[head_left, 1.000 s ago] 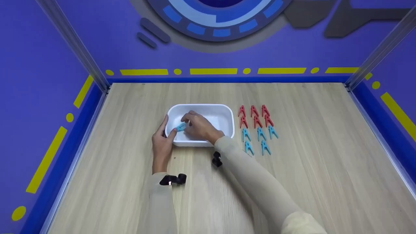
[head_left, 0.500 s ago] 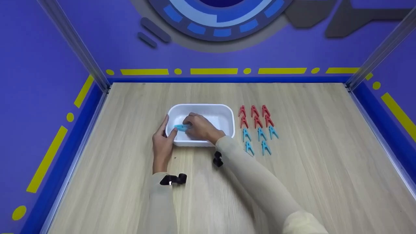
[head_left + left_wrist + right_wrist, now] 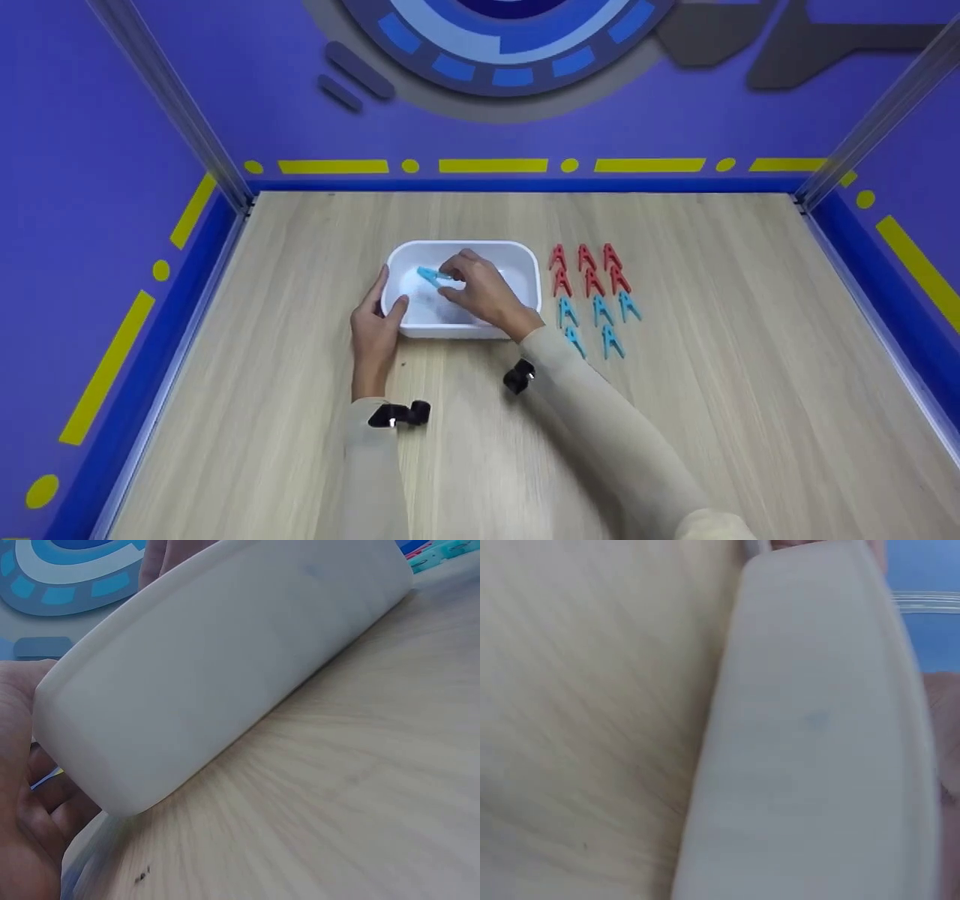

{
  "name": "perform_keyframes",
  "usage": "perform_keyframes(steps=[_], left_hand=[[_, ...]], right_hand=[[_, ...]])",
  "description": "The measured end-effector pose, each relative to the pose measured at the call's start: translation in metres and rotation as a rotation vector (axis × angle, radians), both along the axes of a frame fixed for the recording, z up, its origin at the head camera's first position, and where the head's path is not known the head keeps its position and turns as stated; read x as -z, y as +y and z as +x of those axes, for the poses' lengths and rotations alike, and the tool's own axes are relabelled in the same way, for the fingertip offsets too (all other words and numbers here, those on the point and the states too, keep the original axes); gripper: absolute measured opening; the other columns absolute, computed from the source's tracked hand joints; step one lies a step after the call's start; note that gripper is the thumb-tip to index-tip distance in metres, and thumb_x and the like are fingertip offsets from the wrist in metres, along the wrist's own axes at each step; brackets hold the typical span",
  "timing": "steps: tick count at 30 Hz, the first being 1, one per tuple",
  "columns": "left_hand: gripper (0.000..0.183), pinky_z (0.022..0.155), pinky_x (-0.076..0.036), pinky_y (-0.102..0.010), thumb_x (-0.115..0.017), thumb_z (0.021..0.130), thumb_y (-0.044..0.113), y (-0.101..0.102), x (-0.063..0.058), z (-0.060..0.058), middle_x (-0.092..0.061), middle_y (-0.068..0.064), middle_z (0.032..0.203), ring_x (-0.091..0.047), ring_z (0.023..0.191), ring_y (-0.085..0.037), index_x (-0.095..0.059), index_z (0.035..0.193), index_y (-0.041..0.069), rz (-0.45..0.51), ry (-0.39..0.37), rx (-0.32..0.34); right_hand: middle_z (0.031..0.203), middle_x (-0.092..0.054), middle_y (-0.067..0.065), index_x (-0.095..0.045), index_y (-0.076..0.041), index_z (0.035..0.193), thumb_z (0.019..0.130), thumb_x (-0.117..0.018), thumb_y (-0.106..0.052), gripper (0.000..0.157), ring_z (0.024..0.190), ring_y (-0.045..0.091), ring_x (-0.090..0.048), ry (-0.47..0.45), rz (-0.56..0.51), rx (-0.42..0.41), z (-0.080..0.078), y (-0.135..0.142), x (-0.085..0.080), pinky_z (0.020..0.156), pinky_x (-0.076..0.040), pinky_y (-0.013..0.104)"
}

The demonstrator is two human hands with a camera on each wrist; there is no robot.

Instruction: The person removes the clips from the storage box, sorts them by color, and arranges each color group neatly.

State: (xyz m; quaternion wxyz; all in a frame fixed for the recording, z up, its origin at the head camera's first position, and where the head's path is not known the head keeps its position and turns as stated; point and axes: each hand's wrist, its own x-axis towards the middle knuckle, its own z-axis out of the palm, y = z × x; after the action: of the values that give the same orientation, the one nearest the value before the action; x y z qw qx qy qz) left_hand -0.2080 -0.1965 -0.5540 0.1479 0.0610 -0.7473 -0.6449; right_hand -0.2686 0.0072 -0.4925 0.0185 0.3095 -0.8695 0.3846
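A white plastic container [image 3: 517,289] stands on the wooden table. My left hand [image 3: 373,337] grips its left end, thumb over the near rim and fingers along the outer side; the left wrist view shows several fingers [image 3: 56,802] behind the corner. Inside the container's outline, my right hand [image 3: 480,289] pinches a light blue clothespin [image 3: 431,277] between thumb and fingers. The clothespin's legs point left, and its other end is hidden in the fingers. In the right wrist view the container's side wall [image 3: 810,750] covers most of the hand.
Right of the container lie several red clothespins [image 3: 593,282] in two rows, with several blue clothespins [image 3: 602,310] in rows nearer me. A purple-blue wall [image 3: 480,135] rises behind the table [image 3: 712,337], with side walls left and right.
My right hand has moved right and slightly away from me with the blue clothespin, which has turned and come away from my left thumb. The left hand and the container have stayed put.
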Motion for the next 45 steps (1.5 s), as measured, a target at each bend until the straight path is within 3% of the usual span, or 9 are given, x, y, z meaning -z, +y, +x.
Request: perform_keyframes(steps=[6,19,24,30,35,45], left_hand=[[0.063,0.124,-0.029,-0.03,-0.071,0.101,0.011,-0.001,-0.001,0.001,-0.043,-0.001,0.165,-0.034,0.154,-0.017,-0.049,0.16,0.014,0.009,-0.014,-0.003],[0.064,0.125,-0.026,-0.027,-0.071,0.101,0.01,-0.002,0.002,0.001,-0.042,-0.002,0.166,-0.033,0.155,-0.016,-0.048,0.16,0.013,0.038,0.012,0.006],[0.063,0.125,-0.026,-0.027,-0.07,0.099,0.005,-0.002,0.002,0.0,-0.043,-0.007,0.165,-0.033,0.155,-0.02,-0.049,0.159,0.008,0.066,0.05,0.019],[0.064,0.125,-0.025,-0.027,-0.07,0.1,0.007,-0.002,0.001,0.001,-0.042,-0.006,0.166,-0.032,0.156,-0.019,-0.048,0.16,0.009,0.037,0.039,0.012],[0.065,0.125,-0.025,-0.025,-0.071,0.1,0.008,-0.002,0.001,0.001,-0.041,-0.002,0.166,-0.032,0.155,-0.016,-0.048,0.16,0.013,0.038,0.019,0.006],[0.064,0.125,-0.025,-0.025,-0.071,0.1,0.011,-0.001,0.001,0.001,-0.041,-0.002,0.167,-0.032,0.155,-0.015,-0.049,0.16,0.014,0.028,0.005,0.009]], right_hand=[[0.114,-0.067,0.013,-0.073,0.002,0.12,0.094,-0.082,-0.008,0.029,0.103,0.026,-0.067,-0.013,-0.047,0.086,0.014,0.02,-0.011,0.094,-0.059,0.038],[0.11,-0.066,0.014,-0.072,0.002,0.116,0.092,-0.084,-0.006,0.029,0.102,0.029,-0.07,0.085,-0.116,0.233,0.043,0.071,-0.019,0.095,-0.06,0.041],[0.109,-0.068,0.016,-0.071,0.004,0.116,0.09,-0.085,-0.002,0.03,0.099,0.031,-0.069,0.102,-0.135,0.303,0.052,0.102,-0.014,0.092,-0.061,0.046],[0.111,-0.068,0.014,-0.072,0.002,0.118,0.09,-0.085,-0.003,0.031,0.101,0.029,-0.067,0.051,-0.126,0.378,0.061,0.14,-0.005,0.093,-0.06,0.045],[0.113,-0.066,0.017,-0.07,0.004,0.12,0.091,-0.083,-0.002,0.032,0.101,0.033,-0.066,0.015,-0.118,0.413,0.067,0.164,0.002,0.093,-0.058,0.051],[0.106,-0.065,0.021,-0.071,0.008,0.115,0.089,-0.084,0.001,0.031,0.097,0.034,-0.065,0.045,-0.064,0.475,0.075,0.203,0.018,0.087,-0.057,0.052]])
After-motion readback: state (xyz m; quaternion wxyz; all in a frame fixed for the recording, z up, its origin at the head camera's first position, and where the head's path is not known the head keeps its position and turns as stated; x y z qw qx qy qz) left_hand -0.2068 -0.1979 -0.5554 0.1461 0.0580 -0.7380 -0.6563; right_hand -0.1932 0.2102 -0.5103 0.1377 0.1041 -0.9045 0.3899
